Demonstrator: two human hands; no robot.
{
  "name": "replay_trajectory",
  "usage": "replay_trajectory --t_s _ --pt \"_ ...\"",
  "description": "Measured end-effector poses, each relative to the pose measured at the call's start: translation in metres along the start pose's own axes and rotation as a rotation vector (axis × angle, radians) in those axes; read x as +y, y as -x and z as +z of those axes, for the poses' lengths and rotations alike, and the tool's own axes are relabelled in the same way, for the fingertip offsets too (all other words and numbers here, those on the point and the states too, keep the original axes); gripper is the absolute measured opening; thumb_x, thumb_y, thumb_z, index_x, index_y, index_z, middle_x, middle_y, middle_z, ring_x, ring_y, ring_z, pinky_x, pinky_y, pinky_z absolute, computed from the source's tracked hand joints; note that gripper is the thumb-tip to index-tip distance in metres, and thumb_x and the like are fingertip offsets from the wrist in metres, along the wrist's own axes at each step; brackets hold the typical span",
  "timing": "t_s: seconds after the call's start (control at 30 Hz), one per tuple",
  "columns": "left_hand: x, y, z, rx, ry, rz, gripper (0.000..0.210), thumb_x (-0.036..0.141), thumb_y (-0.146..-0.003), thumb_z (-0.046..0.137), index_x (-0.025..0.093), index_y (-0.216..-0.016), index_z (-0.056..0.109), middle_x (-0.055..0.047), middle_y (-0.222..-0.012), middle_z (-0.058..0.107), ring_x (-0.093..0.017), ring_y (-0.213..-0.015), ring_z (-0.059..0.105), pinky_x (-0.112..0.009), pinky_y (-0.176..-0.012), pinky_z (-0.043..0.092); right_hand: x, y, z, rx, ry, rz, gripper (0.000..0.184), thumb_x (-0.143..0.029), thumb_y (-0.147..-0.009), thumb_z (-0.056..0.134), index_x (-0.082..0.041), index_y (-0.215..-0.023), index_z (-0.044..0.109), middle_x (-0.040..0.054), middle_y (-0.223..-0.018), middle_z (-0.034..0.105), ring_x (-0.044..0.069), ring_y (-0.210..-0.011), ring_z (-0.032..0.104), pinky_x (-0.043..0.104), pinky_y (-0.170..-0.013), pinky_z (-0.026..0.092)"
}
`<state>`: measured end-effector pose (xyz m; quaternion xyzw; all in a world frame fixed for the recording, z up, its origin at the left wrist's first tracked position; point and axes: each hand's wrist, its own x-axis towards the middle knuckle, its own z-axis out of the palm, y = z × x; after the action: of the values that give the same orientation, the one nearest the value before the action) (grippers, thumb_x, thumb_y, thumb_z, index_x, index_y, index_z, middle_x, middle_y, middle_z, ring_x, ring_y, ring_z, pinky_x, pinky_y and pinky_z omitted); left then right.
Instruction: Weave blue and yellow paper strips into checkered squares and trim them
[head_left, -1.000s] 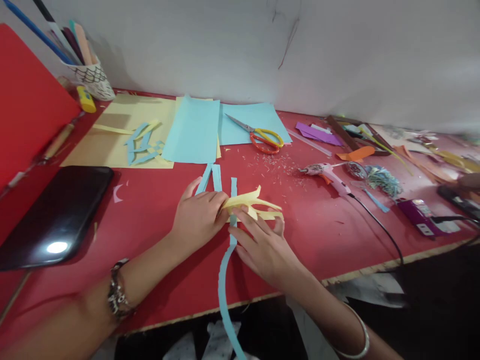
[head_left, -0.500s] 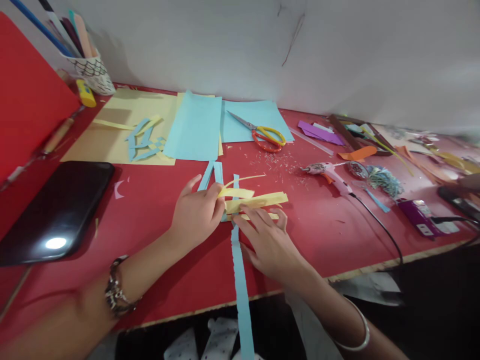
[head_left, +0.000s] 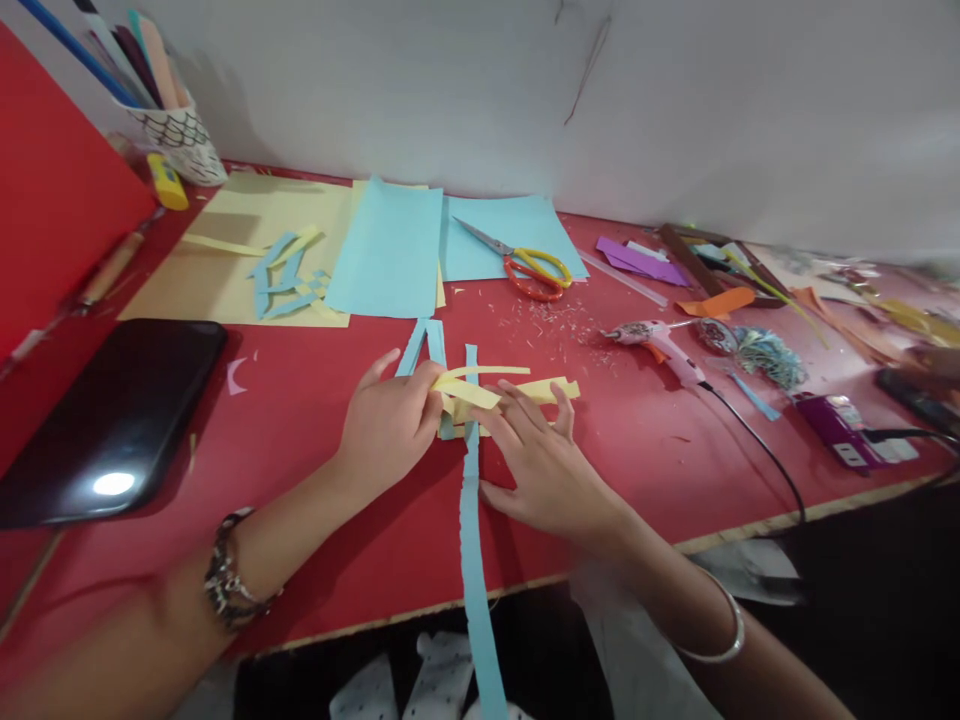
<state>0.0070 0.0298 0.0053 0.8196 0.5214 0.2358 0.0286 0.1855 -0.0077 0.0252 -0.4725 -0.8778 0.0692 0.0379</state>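
My left hand [head_left: 391, 428] pinches the ends of yellow paper strips [head_left: 474, 392] between thumb and fingers, and they fan out to the right. My right hand [head_left: 541, 458] rests with fingers spread on another yellow strip [head_left: 553, 390], pressing it to the table. A long blue paper strip [head_left: 474, 540] with a ragged edge passes under the yellow ones and hangs over the table's front edge. Two shorter blue strips [head_left: 421, 348] stick out behind my left hand. My fingers hide where the strips cross.
Scissors [head_left: 525, 265] lie on blue sheets [head_left: 390, 250] at the back. A pink glue gun [head_left: 664, 350] with a cord is at right, near a purple box [head_left: 836, 432]. A black phone [head_left: 112, 420] lies left, below a pen cup [head_left: 180, 140]. Another person's hand [head_left: 934, 360] shows far right.
The yellow strips in my left hand have swung lower at their free ends. My right fingers have shifted slightly up and right along the strip beneath them.
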Motion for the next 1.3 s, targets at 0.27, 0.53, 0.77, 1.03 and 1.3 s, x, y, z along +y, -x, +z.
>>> replay_trajectory --t_s 0.27,0.53,0.77,1.03,1.3 --pt "-0.001 0.000 -0.001 -0.049 0.023 -0.023 0.030 0.017 -0.083 0.024 0.016 -0.088 0.054 0.006 -0.043 0.048 -0.015 -0.044 0.053 -0.043 -0.097 0.038 0.028 -0.015 -0.029 -0.192 -0.264 -0.002 0.046 -0.019 -0.077 0.037 -0.017 -0.123 0.040 0.0093 -0.127 0.049 0.022 -0.118 0.043 0.053 -0.104 0.005" --pt "0.000 -0.002 -0.003 -0.051 0.040 -0.031 0.030 0.017 -0.083 0.024 0.016 -0.086 0.054 0.008 -0.039 0.042 -0.015 -0.040 0.050 -0.042 -0.097 0.039 0.033 -0.042 -0.025 -0.176 0.013 0.067 0.026 -0.017 -0.085 0.035 -0.017 -0.082 0.061 0.0076 -0.096 0.062 0.018 -0.082 0.053 0.035 -0.073 0.023" --pt "0.000 -0.001 -0.002 -0.056 0.034 -0.032 0.030 0.017 -0.083 0.025 0.016 -0.087 0.054 0.007 -0.041 0.046 -0.014 -0.041 0.051 -0.043 -0.097 0.038 0.038 -0.051 -0.030 -0.228 -0.092 0.177 0.016 -0.016 -0.080 0.043 -0.016 -0.067 0.052 -0.0060 -0.056 0.050 0.007 -0.052 0.036 0.031 -0.071 0.019" --pt "0.000 -0.002 -0.001 -0.043 0.023 -0.032 0.029 0.017 -0.083 0.026 0.018 -0.088 0.055 0.007 -0.042 0.047 -0.015 -0.042 0.052 -0.041 -0.098 0.038 0.047 -0.051 -0.025 -0.183 -0.249 0.164 0.018 -0.018 -0.080 0.047 -0.017 -0.064 0.055 -0.0053 -0.062 0.057 0.008 -0.061 0.047 0.040 -0.090 0.015" --pt "0.000 -0.002 -0.002 -0.080 0.041 -0.055 0.033 0.018 -0.083 0.024 0.016 -0.091 0.056 0.005 -0.043 0.051 -0.016 -0.045 0.054 -0.041 -0.098 0.039 0.046 -0.048 -0.030 -0.166 -0.153 0.069 0.016 -0.022 -0.083 0.047 -0.019 -0.078 0.061 0.0000 -0.078 0.063 0.014 -0.074 0.055 0.048 -0.094 0.013"
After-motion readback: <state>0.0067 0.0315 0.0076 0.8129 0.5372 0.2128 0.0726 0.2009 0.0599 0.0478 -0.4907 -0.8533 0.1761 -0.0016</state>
